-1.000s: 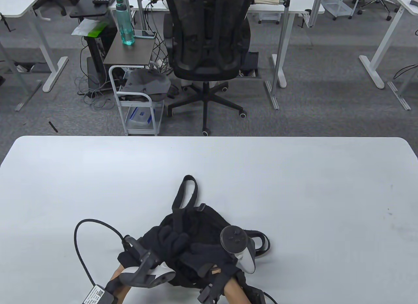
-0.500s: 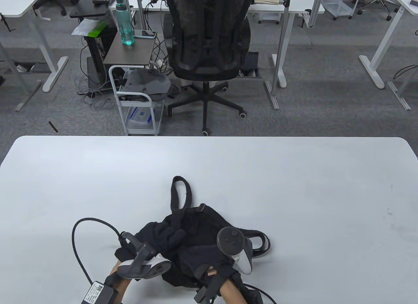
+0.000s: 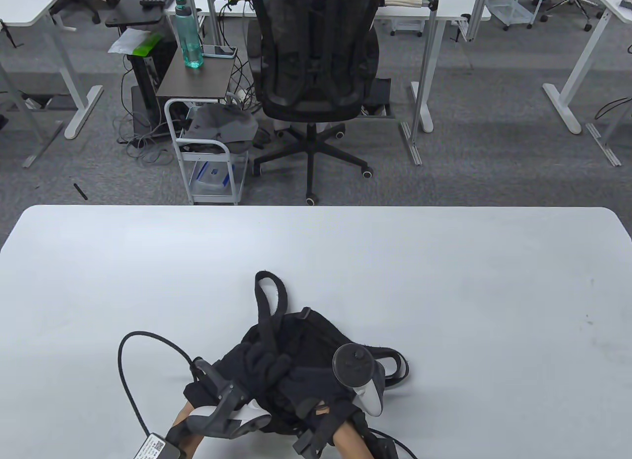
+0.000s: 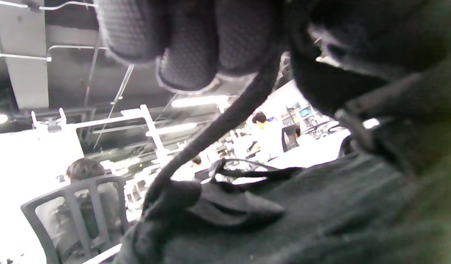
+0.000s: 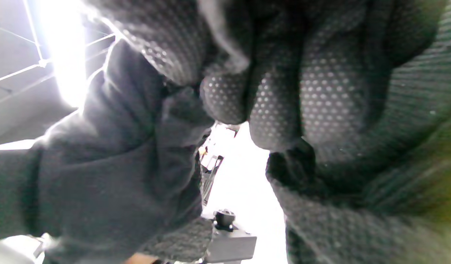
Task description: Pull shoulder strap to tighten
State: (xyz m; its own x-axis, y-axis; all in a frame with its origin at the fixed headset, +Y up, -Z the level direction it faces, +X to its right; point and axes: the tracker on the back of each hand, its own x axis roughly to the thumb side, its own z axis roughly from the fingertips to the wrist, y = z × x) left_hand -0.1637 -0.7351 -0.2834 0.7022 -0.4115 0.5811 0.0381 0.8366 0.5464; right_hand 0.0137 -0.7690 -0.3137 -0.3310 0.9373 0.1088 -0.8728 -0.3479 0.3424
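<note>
Our left hand (image 3: 256, 363) grips the shoulder strap (image 3: 267, 301) on the black backpack (image 3: 316, 330) (near surface (image 3: 444, 281) edge); right hand (image 3: 316, 385) clenches fabric. We'd pull straight while anchoring firmly.

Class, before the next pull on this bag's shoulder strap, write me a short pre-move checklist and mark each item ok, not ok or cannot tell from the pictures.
1. Left hand grips the shoulder strap: ok; the left wrist view shows its fingers closed around it.
2. Right hand holds the bag down: ok.
3. Bag lies fully on the table: ok.
4. Strap runs free through its buckle: cannot tell, hidden.
5. Strap slack remains: ok, a loop lies on the table.
6. Glove cable clear of strap: ok.
</note>
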